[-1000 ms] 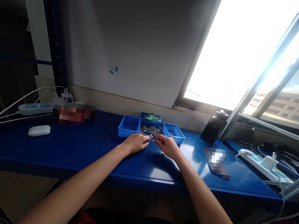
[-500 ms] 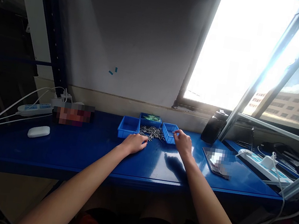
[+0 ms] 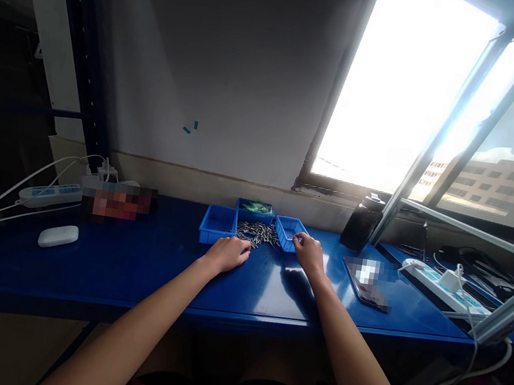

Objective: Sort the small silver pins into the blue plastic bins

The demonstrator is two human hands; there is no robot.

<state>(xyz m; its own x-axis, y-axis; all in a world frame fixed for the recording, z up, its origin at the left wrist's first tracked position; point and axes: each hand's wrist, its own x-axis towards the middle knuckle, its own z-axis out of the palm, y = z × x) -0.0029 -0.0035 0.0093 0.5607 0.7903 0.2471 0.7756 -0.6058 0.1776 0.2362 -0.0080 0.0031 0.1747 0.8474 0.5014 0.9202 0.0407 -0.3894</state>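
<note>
A heap of small metal pins (image 3: 258,233) lies on the blue bench (image 3: 128,263) between two small blue trays. My left hand (image 3: 226,254) rests on the bench just in front of the heap, fingers curled in a pinch; what they hold is too small to see. My right hand (image 3: 310,253) hovers at the front right corner of the right blue tray (image 3: 288,231), fingers curled toward its rim. The left blue tray (image 3: 217,224) sits to the left of the heap, and a third tray with green contents (image 3: 256,208) stands behind it.
A dark bottle (image 3: 362,222) stands by the window at the right. A phone (image 3: 366,280) lies right of my right hand. Power strips lie at the far left (image 3: 45,193) and far right (image 3: 446,289). A white case (image 3: 57,235) lies on the left.
My right hand left the heap of pins, moved right over the right tray, then drew back slightly to its front corner. The left hand stayed put. The camera tilted a little.
</note>
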